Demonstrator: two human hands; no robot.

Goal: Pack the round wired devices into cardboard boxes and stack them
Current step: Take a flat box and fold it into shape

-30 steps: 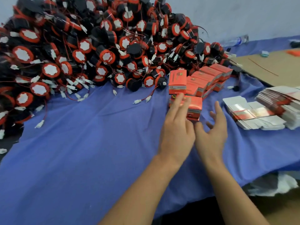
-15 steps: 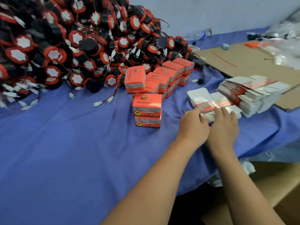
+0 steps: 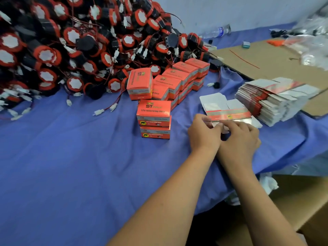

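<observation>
Ctr-right: left hand [image 3: 204, 134] + right hand [image 3: 240, 139] pinch near edge of flat box blank [image 3: 229, 113], fingers curled, tips hidden behind knuckles; device pile [image 3: 71, 50] cut off upper left.

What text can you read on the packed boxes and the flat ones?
"ST": top of the front orange box.
"12v reversing horn", likely: same top, just below.
"ST": upright orange box behind it.
Side-panel print, flat carton and bottle label: too blurred to read.
</observation>
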